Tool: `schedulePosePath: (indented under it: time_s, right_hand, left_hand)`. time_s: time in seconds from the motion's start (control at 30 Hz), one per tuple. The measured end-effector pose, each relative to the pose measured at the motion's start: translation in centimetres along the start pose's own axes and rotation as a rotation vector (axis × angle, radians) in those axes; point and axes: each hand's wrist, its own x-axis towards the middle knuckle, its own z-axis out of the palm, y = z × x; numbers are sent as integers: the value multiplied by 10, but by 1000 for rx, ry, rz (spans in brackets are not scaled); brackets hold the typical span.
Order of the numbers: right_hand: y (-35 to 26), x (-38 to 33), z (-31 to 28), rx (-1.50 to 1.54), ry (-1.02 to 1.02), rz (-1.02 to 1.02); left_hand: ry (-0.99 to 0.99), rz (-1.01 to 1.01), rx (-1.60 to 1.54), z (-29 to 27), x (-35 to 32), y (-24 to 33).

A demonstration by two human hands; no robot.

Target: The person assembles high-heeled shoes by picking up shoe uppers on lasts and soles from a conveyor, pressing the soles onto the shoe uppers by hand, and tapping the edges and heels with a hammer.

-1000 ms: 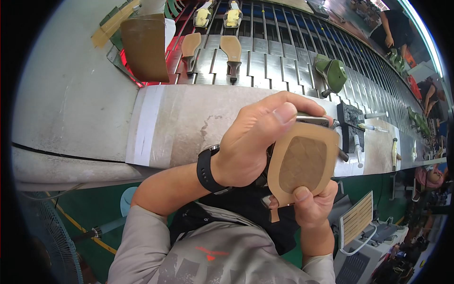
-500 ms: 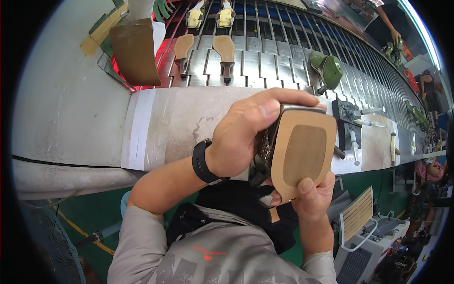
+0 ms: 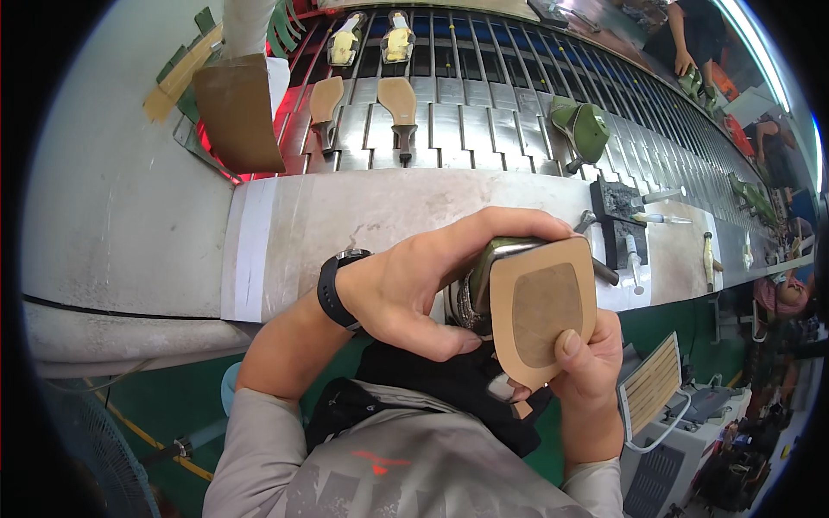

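A shoe (image 3: 546,315) is held sole up over the near edge of the counter. Its sole is tan with a darker brown patch at the forefoot, and its upper is shiny dark green with a glittery band on the side. Fingers of my left hand (image 3: 406,285) curve over the toe end, while the thumb lies against the upper's side. My right hand (image 3: 587,367) grips the shoe near its narrow middle, the thumb pressed on the sole; its other fingers are mostly hidden underneath. The heel end points toward my body and is partly covered.
Beyond the counter (image 3: 345,207), a slatted metal conveyor (image 3: 484,129) carries two tan soles (image 3: 397,102), two shoe parts with yellow patches (image 3: 398,41) and a green shoe piece (image 3: 587,129). Right of my hands sits a black block (image 3: 617,207) with syringe-like tools. Another person's arm (image 3: 680,39) reaches in, far right.
The shoe has moved slightly left and down, nearer my body. My left hand has shifted left and its thumb has dropped from the toe edge to the side of the upper.
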Motion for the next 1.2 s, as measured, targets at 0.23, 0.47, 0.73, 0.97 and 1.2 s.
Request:
schedulePosePath:
  time_s: [0.23, 0.47, 0.73, 0.97, 1.2]
  right_hand:
    - [-39, -7, 37, -978, -77, -517]
    - [-41, -18, 50, -1266, -31, -779]
    - [-50, -51, 46, -261, 647, -420]
    - [48, -18, 31, -106, 97, -214]
    - [63, -7, 37, -148, 61, -73]
  left_hand:
    - [332, -38, 154, 24, 8, -10]
    - [381, 14, 279, 35, 6, -9]
    - [706, 42, 6, 0, -7, -6]
    - [611, 50, 33, 21, -20, 1]
    - [558, -11, -172, 17, -31, 19]
